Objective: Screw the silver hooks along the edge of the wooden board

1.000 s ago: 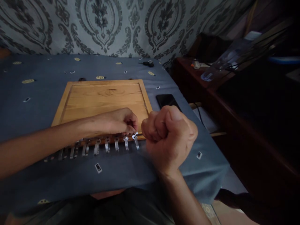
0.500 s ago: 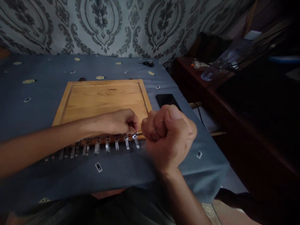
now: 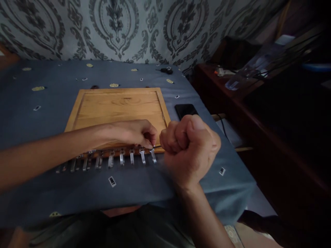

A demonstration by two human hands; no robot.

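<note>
A wooden board (image 3: 121,106) with a raised rim lies on the blue patterned cloth. Along its near edge runs a row of several metal clips (image 3: 122,158), partly hidden by my left forearm. My left hand (image 3: 142,134) reaches across the board, thumb and fingertips pinched at the rightmost clip (image 3: 153,156); what they hold is too small to make out. My right hand (image 3: 191,148) is a closed fist just right of the board's near corner. A thin dark rod (image 3: 157,147) sticks out of the fist toward the left fingertips.
A black phone (image 3: 185,110) lies right of the board. Keys (image 3: 166,70) are near the cloth's far edge. On the dark red furniture (image 3: 234,98) at the right stand a clear plastic bottle (image 3: 248,70) and cables. A patterned curtain (image 3: 150,31) hangs behind.
The whole view has shifted slightly, so everything sits a little further right. The thin rod between my hands shows more clearly; both hands keep nearly the same pose.
</note>
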